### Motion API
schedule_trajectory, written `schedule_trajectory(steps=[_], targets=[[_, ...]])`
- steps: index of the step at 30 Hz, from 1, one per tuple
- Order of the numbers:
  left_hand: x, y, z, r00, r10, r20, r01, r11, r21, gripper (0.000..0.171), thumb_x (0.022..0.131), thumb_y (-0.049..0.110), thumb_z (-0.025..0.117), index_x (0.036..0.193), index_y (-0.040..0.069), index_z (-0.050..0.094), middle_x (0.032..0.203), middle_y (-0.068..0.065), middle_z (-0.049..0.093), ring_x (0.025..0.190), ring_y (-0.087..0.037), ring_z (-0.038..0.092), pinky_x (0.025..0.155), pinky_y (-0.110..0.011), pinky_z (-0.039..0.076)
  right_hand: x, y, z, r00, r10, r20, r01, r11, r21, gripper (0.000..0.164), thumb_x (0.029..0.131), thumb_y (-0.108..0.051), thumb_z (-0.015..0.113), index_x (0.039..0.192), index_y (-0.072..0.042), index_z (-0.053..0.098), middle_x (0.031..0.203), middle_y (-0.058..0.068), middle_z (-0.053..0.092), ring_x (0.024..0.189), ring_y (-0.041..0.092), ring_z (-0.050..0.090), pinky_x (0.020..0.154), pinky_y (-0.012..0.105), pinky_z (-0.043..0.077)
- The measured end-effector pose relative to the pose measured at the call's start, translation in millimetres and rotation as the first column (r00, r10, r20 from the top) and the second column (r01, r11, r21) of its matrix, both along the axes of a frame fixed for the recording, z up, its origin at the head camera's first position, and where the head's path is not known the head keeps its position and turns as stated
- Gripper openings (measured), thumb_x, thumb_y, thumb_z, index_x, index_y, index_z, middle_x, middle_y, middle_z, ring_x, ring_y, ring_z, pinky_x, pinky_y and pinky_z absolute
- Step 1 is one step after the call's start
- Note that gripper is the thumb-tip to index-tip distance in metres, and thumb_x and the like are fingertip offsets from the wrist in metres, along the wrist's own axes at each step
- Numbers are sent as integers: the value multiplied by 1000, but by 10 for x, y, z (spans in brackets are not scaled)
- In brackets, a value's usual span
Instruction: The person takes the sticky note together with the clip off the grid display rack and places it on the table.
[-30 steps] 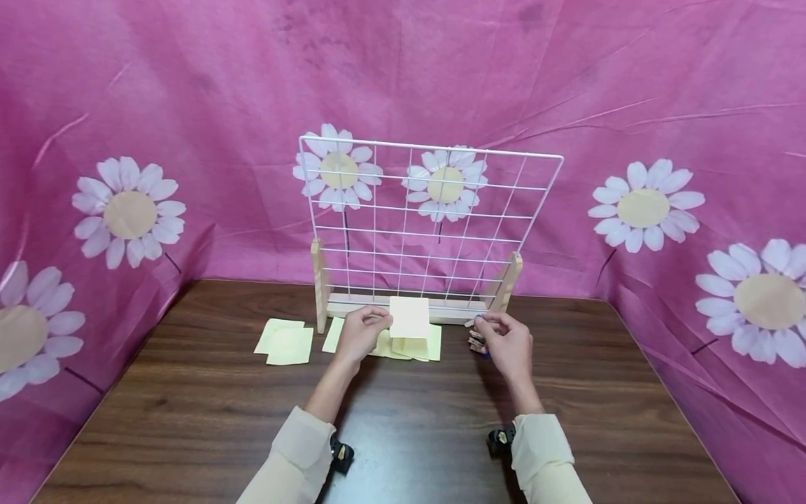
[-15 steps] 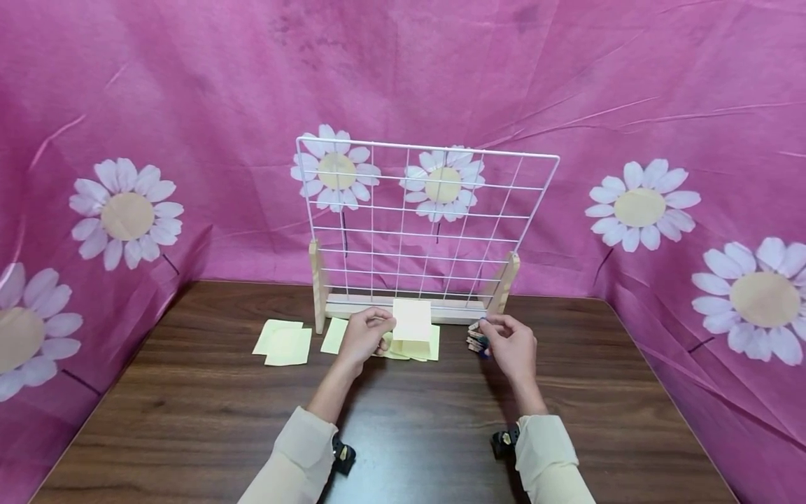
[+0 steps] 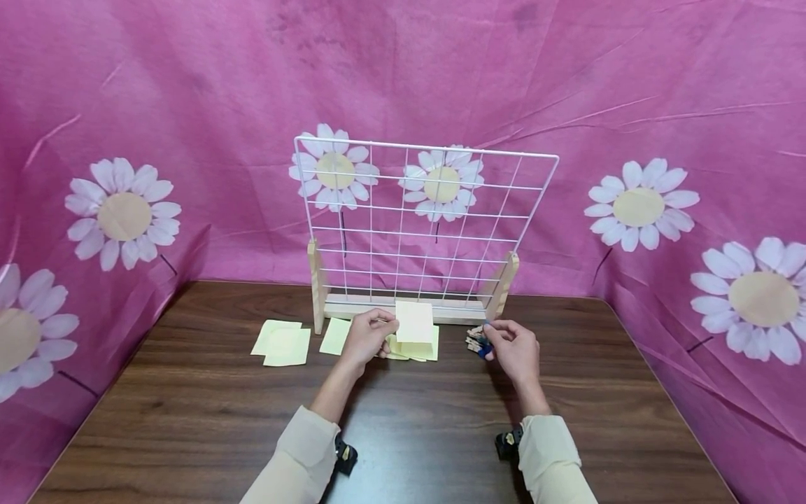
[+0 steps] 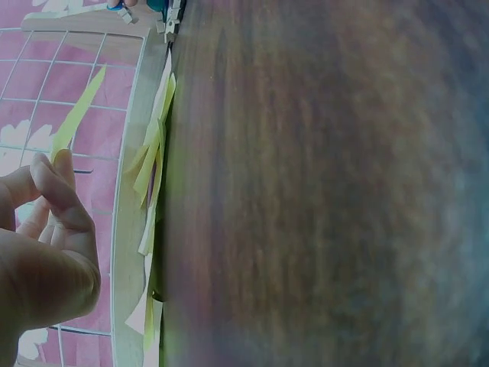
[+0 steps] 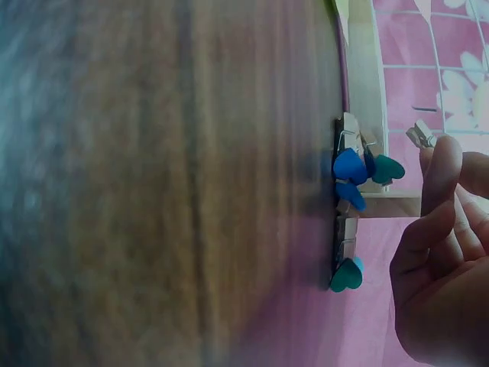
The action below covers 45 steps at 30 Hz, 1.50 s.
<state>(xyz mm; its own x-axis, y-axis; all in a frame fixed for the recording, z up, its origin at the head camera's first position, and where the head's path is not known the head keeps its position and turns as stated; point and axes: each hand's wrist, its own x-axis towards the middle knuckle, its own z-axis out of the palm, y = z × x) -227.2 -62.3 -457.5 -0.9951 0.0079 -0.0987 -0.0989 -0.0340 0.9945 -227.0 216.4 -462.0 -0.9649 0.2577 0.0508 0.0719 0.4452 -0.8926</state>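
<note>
My left hand (image 3: 368,337) pinches a pale yellow sticky note (image 3: 414,322) at its left edge, in front of the wire grid's base. In the left wrist view the note (image 4: 79,113) shows nearly edge-on, clear of the table. My right hand (image 3: 518,353) is beside a small heap of clothespins (image 3: 476,341). Between its thumb and finger it pinches a small wooden clothespin (image 5: 420,134), most of which the fingers hide. The heap's other clothespins carry heart decorations, such as a blue heart (image 5: 350,166) and a green heart (image 5: 347,275).
A white wire grid (image 3: 428,147) stands upright in a wooden stand (image 3: 316,287) at the back of the brown table (image 3: 428,420). More yellow notes (image 3: 286,346) lie left of the stand. Others (image 3: 332,337) lie before it, partly under my left hand. Pink flowered cloth hangs behind.
My left hand has shifted slightly right with the note. My right hand has drawn a little right and towards me, still pinching the clothespin, so more of the heap shows. The view has shifted slightly.
</note>
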Motion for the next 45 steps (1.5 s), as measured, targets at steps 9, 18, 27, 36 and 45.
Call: schedule_trajectory(steps=[9, 18, 27, 36, 45], targets=[[7, 40, -61, 1000, -10, -3, 10, 1000, -20, 18, 92, 6, 68, 105, -6, 68, 73, -12, 69, 42, -8, 49, 40, -20, 43, 9, 41, -22, 999, 24, 43, -25, 999, 20, 27, 97, -25, 70, 112, -3, 72, 86, 12, 77, 49, 6, 64, 63, 18, 40], [23, 116, -84, 999, -32, -3, 32, 997, -70, 19, 93, 6, 68, 107, -6, 69, 77, -15, 72, 40, -7, 48, 39, -19, 41, 8, 56, -45, 998, 39, 51, -42, 998, 47, 25, 98, -23, 68, 113, -3, 71, 87, 10, 77, 51, 7, 65, 65, 18, 40], [-9, 208, -84, 998, -69, -9, 67, 990, -128, 18, 92, 4, 66, 107, -6, 70, 81, -16, 73, 39, -5, 48, 38, -18, 40, -1, 48, -60, 999, 40, 36, -42, 998, 50, 22, 98, -21, 68, 109, -2, 71, 86, 11, 76, 48, 8, 62, 58, 19, 41], [-47, 223, -114, 995, -94, 15, 95, 984, -150, 15, 91, 3, 66, 103, -6, 69, 76, -18, 72, 37, -6, 48, 37, -19, 40, -19, 69, -103, 998, 38, 58, -41, 998, 44, 22, 96, -18, 70, 108, 0, 72, 81, 6, 72, 50, 12, 60, 52, 21, 43], [-106, 236, -145, 996, -90, 15, 91, 971, -222, 13, 92, 3, 65, 102, -3, 70, 75, -16, 72, 38, -7, 45, 38, -19, 38, -48, 73, -105, 996, 38, 86, -44, 997, 61, 23, 96, -18, 70, 109, 1, 72, 80, 6, 73, 50, 13, 60, 57, 21, 43]])
